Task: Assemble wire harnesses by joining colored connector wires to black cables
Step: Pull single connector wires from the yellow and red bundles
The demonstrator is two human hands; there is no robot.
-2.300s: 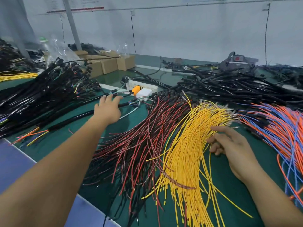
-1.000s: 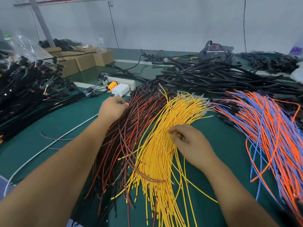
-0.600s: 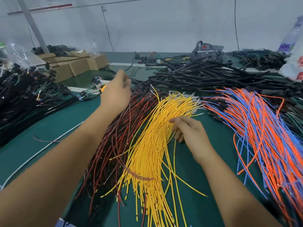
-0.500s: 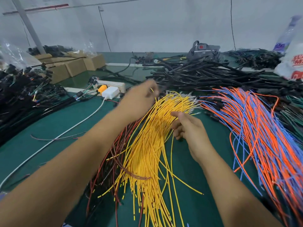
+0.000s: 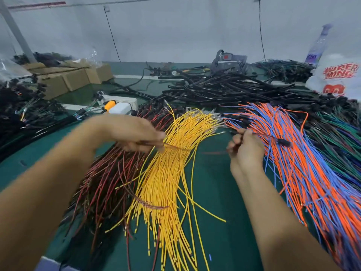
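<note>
Three fans of wires lie on the green table point(image 5: 211, 192): red-and-black wires point(image 5: 105, 178) at the left, yellow wires point(image 5: 168, 173) in the middle, orange-and-blue wires point(image 5: 304, 163) at the right. A heap of black cables point(image 5: 224, 90) lies behind them. My left hand point(image 5: 136, 133), blurred, hovers over the tops of the red and yellow fans and pinches a thin red-and-black wire point(image 5: 175, 147). My right hand point(image 5: 246, 149) is raised beside the orange-and-blue fan and pinches a wire ending in a small black connector point(image 5: 284, 142).
A white power strip point(image 5: 121, 101) with an orange plug sits behind my left hand. Cardboard boxes point(image 5: 68, 79) stand at the back left, tangled black harnesses point(image 5: 23, 112) at the far left. A white printed bag point(image 5: 340, 77) and green wires point(image 5: 340, 133) occupy the right.
My left hand came back from the far left to the red wires and lifted one out. My right hand left the yellow wires, moved right and now holds a wire with a black connector.
</note>
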